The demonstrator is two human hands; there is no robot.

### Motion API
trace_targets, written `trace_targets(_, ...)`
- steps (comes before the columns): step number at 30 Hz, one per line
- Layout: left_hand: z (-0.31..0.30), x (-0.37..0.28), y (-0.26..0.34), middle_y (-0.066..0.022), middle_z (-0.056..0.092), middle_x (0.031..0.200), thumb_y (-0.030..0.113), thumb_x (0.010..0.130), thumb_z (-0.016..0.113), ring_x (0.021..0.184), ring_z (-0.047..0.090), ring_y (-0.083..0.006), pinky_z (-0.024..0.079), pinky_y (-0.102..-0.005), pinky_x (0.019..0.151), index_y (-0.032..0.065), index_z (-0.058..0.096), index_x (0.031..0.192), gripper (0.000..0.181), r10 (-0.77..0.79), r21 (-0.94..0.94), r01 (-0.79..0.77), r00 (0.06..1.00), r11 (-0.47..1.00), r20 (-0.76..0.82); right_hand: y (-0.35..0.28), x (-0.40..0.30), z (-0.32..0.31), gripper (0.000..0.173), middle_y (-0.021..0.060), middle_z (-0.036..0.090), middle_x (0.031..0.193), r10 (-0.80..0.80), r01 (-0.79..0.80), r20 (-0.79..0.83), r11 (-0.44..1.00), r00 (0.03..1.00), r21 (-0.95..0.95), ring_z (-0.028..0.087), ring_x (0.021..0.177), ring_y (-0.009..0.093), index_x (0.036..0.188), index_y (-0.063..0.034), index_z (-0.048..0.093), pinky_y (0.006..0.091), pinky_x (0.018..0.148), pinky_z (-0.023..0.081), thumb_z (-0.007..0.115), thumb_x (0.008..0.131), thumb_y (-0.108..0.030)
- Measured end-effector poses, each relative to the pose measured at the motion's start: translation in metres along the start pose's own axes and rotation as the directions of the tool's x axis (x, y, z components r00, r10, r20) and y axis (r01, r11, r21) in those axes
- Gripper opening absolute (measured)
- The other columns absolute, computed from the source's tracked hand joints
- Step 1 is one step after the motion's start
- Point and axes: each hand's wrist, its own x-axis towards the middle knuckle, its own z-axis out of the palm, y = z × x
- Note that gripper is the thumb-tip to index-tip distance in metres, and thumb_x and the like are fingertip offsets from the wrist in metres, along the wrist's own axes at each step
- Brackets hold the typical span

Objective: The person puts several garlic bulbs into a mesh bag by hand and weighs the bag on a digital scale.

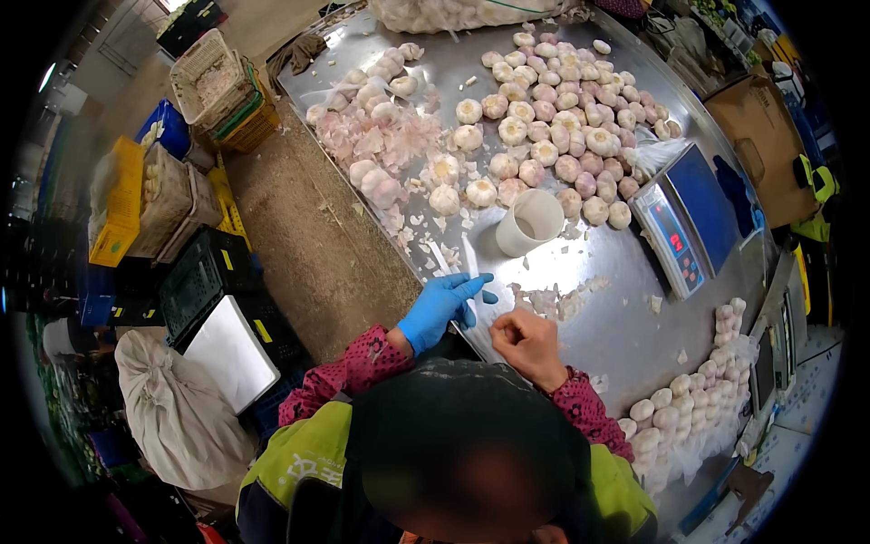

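My left hand (442, 307), in a blue glove, grips a thin white plastic strip (470, 258) that sticks up past its fingers. A second white strip (439, 257) lies just beyond that hand, at the table edge. Pale see-through film (484, 334) spans the gap between both hands. My right hand (529, 345) is bare, its fingers curled and pinching at the film; the fingertips are partly hidden. Ahead of the hands stands a white plastic cup (530, 223). Loose garlic bulbs (544, 151) spread across the metal table (598, 353) behind it.
A digital scale (686, 221) sits at right. Bagged garlic bulbs (693, 404) lie at the near right. Garlic skins (384, 141) are heaped at the left edge, and a full sack (469, 15) lies at the back. Stacked crates (163, 183) and a tied cloth sack (177, 415) stand left.
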Motion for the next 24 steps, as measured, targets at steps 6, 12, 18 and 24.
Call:
trace_targets(6,-0.001,0.005,0.0,-0.0047,0.063,0.076,0.024,0.103,0.049,0.057,0.054,-0.0083,0.042,-0.0207,0.053,-0.0001,0.068,0.112,0.032,0.171,-0.013,-0.171,0.984,0.985,0.044,0.004,-0.003,-0.01,0.005,0.0069,0.057,0.065,0.008,-0.01,0.026,0.996,1.0,0.084,0.056,0.054,0.015,0.083,-0.0042,0.066,0.0286,0.051,0.043,0.071,0.081,-0.005)
trace_targets(12,0.022,-0.007,-0.002,-0.0072,0.065,0.073,0.023,0.101,0.052,0.052,0.057,-0.0113,0.043,-0.0229,0.049,-0.0025,0.068,0.1,0.03,0.132,0.124,-0.161,0.968,0.979,0.213,-0.004,0.036,-0.022,0.013,-0.0031,0.061,0.076,0.265,-0.242,0.034,0.81,0.964,0.535,0.051,0.067,0.003,0.097,0.001,0.069,0.0207,0.058,0.041,0.071,0.089,-0.009)
trace_targets(18,0.027,-0.002,0.007,-0.0063,0.07,0.087,0.019,0.1,0.053,0.054,0.059,-0.0101,0.044,-0.022,0.05,-0.0018,0.069,0.108,0.028,0.287,0.168,-0.286,0.958,0.943,0.016,-0.004,0.032,-0.022,0.011,-0.006,0.056,0.07,0.342,-0.313,0.062,0.755,0.938,0.577,0.046,0.063,0.001,0.085,-0.0008,0.066,0.019,0.056,0.036,0.073,0.086,-0.008)
trace_targets(24,0.034,0.01,0.013,-0.01,0.07,0.097,0.011,0.095,0.06,0.061,0.06,-0.0109,0.045,-0.0227,0.047,-0.0026,0.066,0.114,0.023,0.283,-0.099,-0.275,0.956,0.956,0.073,0.002,0.026,-0.019,0.007,-0.004,0.057,0.072,0.393,-0.303,0.058,0.597,0.918,0.742,0.05,0.065,0.004,0.088,-0.0028,0.063,0.0204,0.059,0.04,0.068,0.089,-0.008)
